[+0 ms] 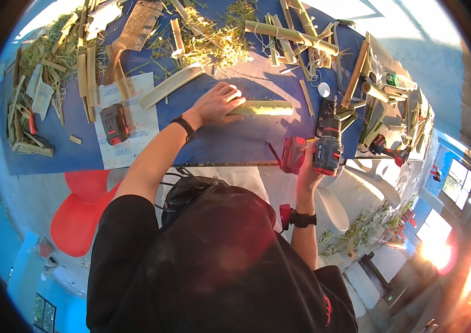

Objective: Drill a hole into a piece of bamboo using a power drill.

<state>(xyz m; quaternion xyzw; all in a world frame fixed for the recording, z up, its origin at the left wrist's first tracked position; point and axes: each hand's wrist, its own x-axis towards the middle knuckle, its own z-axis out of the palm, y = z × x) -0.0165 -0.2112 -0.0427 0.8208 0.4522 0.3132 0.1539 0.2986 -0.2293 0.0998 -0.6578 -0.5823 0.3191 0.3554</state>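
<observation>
My left hand (218,104) is closed over the left end of a short green bamboo piece (269,107), which lies crosswise on the blue table (208,147). My right hand (307,169) grips a black and red cordless drill (328,150) by its handle at the table's front edge. The bit points away from me, to the right of the bamboo and apart from it. Beyond my left wrist rests a split bamboo strip (171,86).
A cleaver (138,25) and a battery pack (115,123) on a printed sheet (144,114) lie to the left. Shavings (221,41) and bamboo poles (291,36) cover the far side. A second drill (388,150) sits at right. A red chair (80,213) stands below the left front edge.
</observation>
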